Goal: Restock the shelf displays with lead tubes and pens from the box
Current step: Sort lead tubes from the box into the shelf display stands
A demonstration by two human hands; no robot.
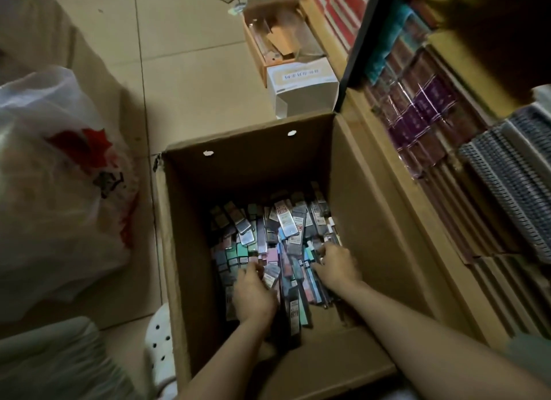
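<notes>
Beige floor tiles beside a stocked shelf (465,149) carry a deep cardboard box (351,185) of loose lead tubes (286,229), likely light, stiff and slippery, best pinched across their flat sides; left hand (253,298) and right hand (338,265) curl into the pile, grip unclear

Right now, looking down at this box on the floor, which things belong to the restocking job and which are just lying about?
Part of the job:
cardboard box
lead tubes piled inside
left hand and right hand, both in the pile
shelf

Just lying about:
plastic bag
white carton
open box of scraps
</notes>
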